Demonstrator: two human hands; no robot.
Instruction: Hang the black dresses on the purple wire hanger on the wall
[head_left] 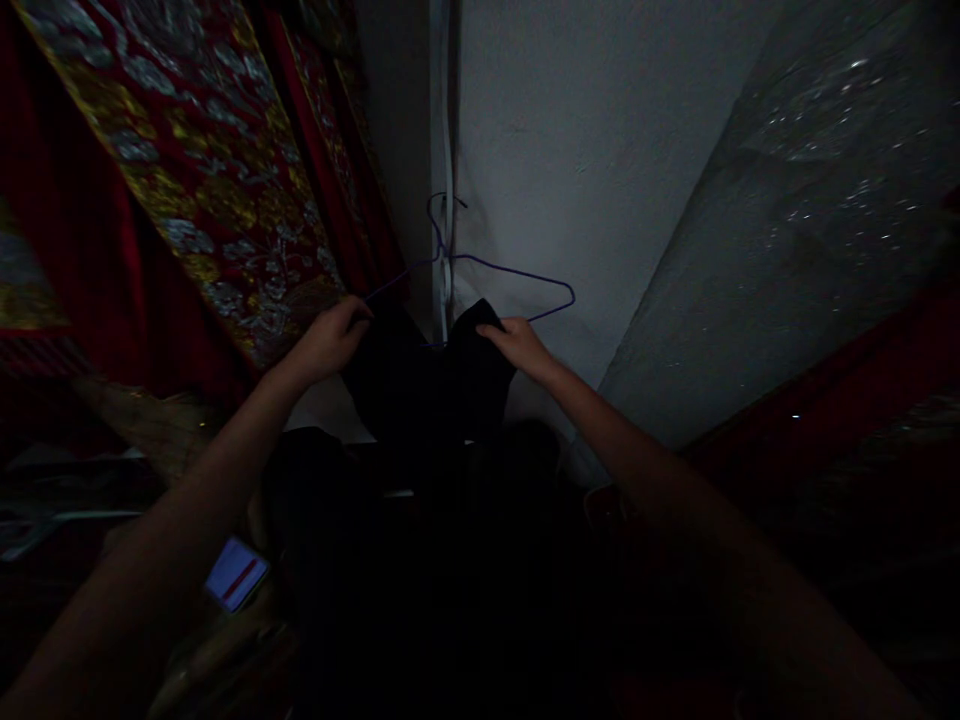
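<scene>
- One left hand [334, 338] and one right hand [523, 346], apart, are gripping black cloth [409, 390].
- At the hanger [517, 271], cloth is seemingly covering its left end.
- Its right end is sticking out bare, seemingly remaining.

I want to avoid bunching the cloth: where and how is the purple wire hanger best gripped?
Probably pinch the purple wire hanger at its bare right end, coming from the right: the thin wire bends there beyond the dark garment, plain against the pale wall. The right hand is close by, holding the garment.
</scene>
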